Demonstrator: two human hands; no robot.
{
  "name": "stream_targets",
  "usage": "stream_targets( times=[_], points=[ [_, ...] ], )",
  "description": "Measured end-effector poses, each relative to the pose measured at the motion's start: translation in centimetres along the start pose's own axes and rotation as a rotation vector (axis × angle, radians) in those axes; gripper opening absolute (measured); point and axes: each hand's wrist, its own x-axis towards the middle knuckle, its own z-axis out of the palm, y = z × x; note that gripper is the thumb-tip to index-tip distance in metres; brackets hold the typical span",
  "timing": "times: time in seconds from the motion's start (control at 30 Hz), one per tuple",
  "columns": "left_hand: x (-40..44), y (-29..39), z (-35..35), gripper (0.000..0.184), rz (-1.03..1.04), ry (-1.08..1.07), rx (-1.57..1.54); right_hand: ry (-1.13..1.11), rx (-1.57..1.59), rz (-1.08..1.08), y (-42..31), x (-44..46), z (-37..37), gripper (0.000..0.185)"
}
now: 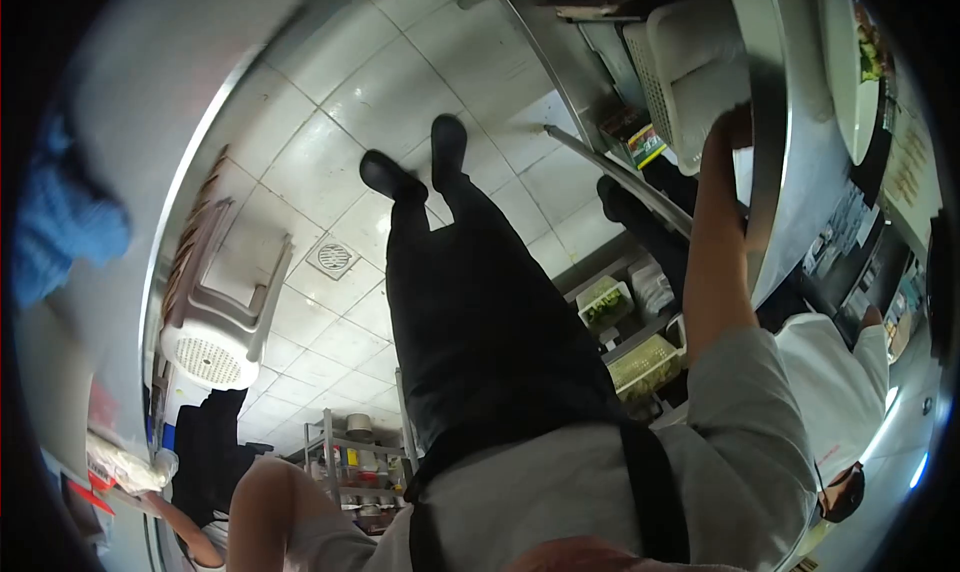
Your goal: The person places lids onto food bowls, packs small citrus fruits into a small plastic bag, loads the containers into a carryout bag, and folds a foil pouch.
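Note:
My right arm stretches up the right side, and my right hand (733,130) is in shadow under the counter edge. It is beside a white plastic basket (690,52) on the under-counter shelf; whether it touches the basket or holds anything is too dark to tell. My left arm is bent at the bottom left, with only the area round the elbow showing. My left hand is outside the frame.
A steel counter (775,172) carries a plate with food (850,82). Containers of greens (605,302) sit below. Left are a white plastic stool (212,357), a floor drain (332,258) and a blue cloth (65,217). Co-workers are at right (825,382) and lower left (205,462).

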Motion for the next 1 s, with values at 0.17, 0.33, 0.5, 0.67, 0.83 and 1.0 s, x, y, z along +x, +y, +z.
stream_targets(
  times=[0.17, 0.33, 0.5, 0.67, 0.83, 1.0],
  points=[
    [-2.3, 6.7, 0.3, 0.026, -0.009, 0.118, 0.351, -0.209, 0.611, 0.287, -4.8, -9.7, -7.7, 0.026],
    [-9.8, 13.1, -0.5, 0.029, -0.392, 0.934, 1.176, -1.237, 0.742, 0.334, -24.8, -28.9, -15.6, 0.024],
    [-9.3, 15.8, -9.6, 0.055, -0.204, 1.454, 0.891, -1.745, 1.090, -0.128, -51.0, -39.4, -23.7, 0.044],
    [-6.9, 14.1, -18.1, 0.057, -0.271, 1.412, 0.485, -1.372, 0.885, -0.835, -62.5, -47.7, -19.9, 0.037],
    [-5.9, 11.7, -20.2, 0.030, -0.391, 1.362, 0.949, -1.282, 0.668, -1.087, -65.2, -49.5, -20.6, 0.036],
    [-5.1, 12.6, -19.7, 0.026, -0.527, 1.343, 1.111, -0.886, 0.794, -1.818, -64.9, -48.4, -20.5, 0.040]
  ],
)
